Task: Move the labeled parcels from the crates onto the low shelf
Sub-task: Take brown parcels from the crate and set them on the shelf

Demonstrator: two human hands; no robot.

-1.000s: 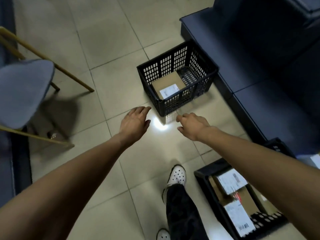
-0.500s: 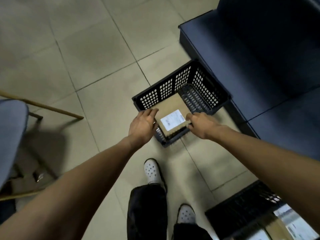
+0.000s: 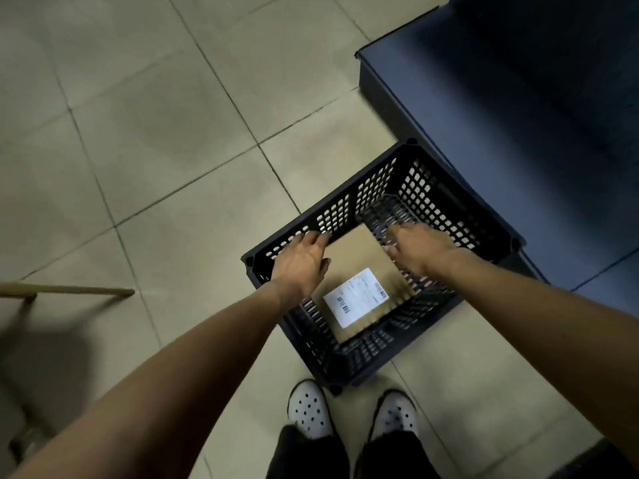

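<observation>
Whereas 0.5 s earlier both hands hovered over the crate's near rim, they now reach inside the black crate (image 3: 345, 205), centre-right of frame, flanking the parcel (image 3: 358, 257). L hand (image 3: 301, 264): fingers extended along the parcel's left edge, not curled. R hand (image 3: 422, 252): fingers loosely extended at its right edge. Parcel lies flat on the crate floor, label (image 3: 356, 302) up; no lift yet. Judgement: grasp imminent, then carry to the low shelf (image 3: 518, 133), upper right, just beside the crate. View has closed in; 2nd crate w/ more parcels has left the frame. Hidden: fingertip contact w/ the cardboard, masked by the hands' backs; label text too small to read; chair leg (image 3: 69, 290) cut off at left edge.
</observation>
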